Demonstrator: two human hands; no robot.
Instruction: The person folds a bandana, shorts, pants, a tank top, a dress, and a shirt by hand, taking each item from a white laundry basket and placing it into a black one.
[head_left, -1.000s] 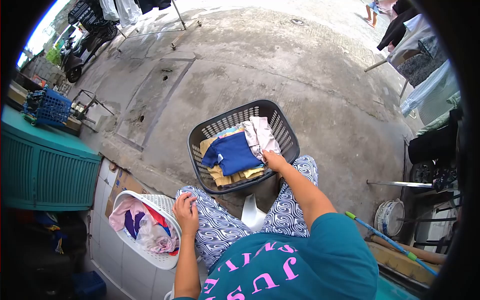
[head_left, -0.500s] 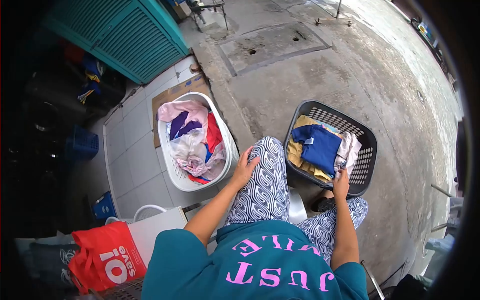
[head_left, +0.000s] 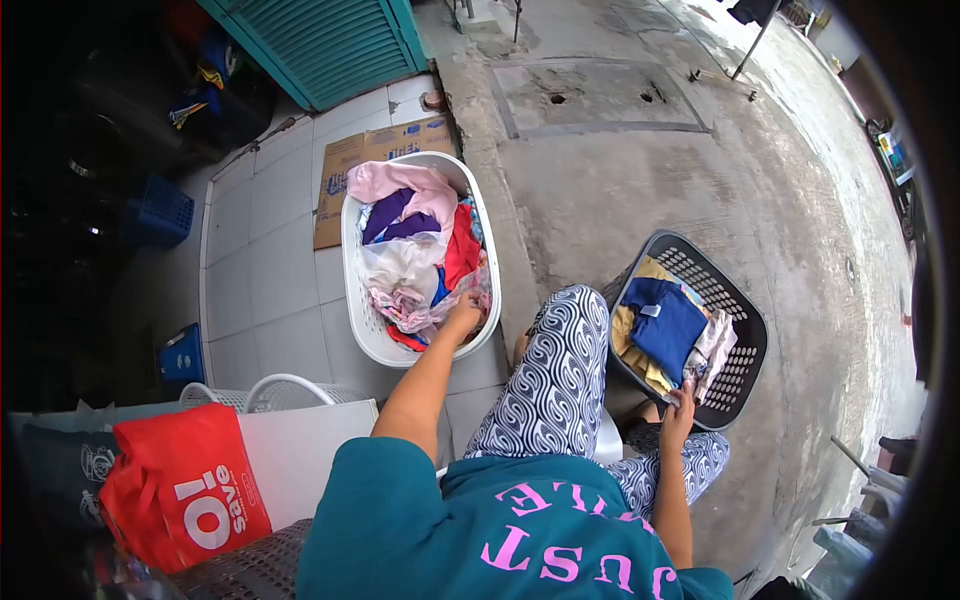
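- Since the earlier frame the left hand [head_left: 462, 315] has left the knee and gone into the white basket [head_left: 352, 290]; the view has swung left with it.
- Left hand: fingers curled down into the loose clothes [head_left: 415, 255] at the basket's 5 o'clock corner; whether they have pinched any cloth, I cannot tell.
- Right hand [head_left: 680, 405]: fingers bent onto the near rim of the dark basket [head_left: 745, 375], at about 6 o'clock of it, touching the pale cloth [head_left: 712, 350] draped there; a true grip cannot be told.
- Risk, as I judge it: the white basket's clothes are tangled, so pulling one piece could drag others over the rim onto the tiles [head_left: 270, 290].
- Risk: the dark basket sits on rough concrete [head_left: 620, 180]; a tug on its rim could tip the folded stack [head_left: 660, 325].
- Materials: both baskets are perforated plastic, rounded rectangles; the clothes soft, crumpled in white, flat-folded in dark.
- Far, 11 o'clock: flat cardboard [head_left: 375, 150], slatted teal door [head_left: 330, 40].
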